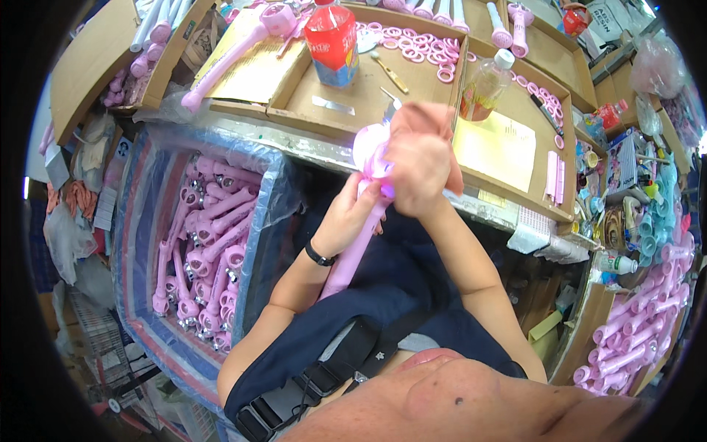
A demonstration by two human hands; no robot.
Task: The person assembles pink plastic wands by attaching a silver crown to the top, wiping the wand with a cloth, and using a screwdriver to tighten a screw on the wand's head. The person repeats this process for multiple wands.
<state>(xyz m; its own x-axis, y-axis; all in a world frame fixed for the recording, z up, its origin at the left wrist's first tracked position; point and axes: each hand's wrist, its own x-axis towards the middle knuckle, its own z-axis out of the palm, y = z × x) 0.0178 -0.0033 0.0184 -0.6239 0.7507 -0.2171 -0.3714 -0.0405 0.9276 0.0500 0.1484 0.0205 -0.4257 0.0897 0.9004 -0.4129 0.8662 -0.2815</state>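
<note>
My left hand [343, 217] is wrapped round the upper handle of a pink plastic toy wand [353, 254]. The wand slants up from my lap, and its pale round head points at the table edge. Around a salmon-coloured cloth [423, 121], my right hand [420, 173] is closed, pressed against the side of the wand's head. Motion smears this hand a little, and the cloth hides part of the head. A small purple glow shows on the wand between both hands.
At my left stands a striped, plastic-lined bin [276, 206] of pink wands. Shallow cardboard trays [291, 110] on the table hold pink rings, a red-labelled bottle [331, 44], a brush [389, 76] and a clear bottle [486, 87]. More pink parts [637, 331] are heaped at the right.
</note>
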